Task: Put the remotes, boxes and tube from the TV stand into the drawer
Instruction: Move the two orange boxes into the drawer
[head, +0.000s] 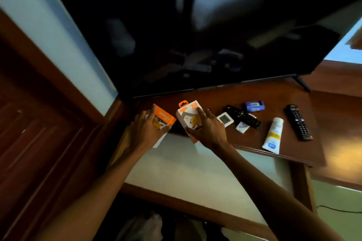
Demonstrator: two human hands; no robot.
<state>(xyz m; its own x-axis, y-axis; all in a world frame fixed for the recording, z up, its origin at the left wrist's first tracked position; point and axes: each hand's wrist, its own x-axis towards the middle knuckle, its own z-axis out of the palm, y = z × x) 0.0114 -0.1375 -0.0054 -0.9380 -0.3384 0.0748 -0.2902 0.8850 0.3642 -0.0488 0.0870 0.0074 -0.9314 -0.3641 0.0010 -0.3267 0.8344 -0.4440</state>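
Observation:
My left hand [146,130] grips an orange and white charger box [163,121] over the open drawer [195,172]. My right hand [208,129] holds a second white and orange box [189,114] at the front edge of the TV stand [274,92]. On the stand lie a black remote [243,116], a longer black remote [298,122], a white tube [273,135], a small blue box [253,106], a small white square box [224,119] and a small white packet [242,127].
A large black TV [195,35] stands at the back of the stand, its foot [302,84] at the right. A dark wooden door [39,123] fills the left. A plastic bag [141,229] lies on the floor below the drawer.

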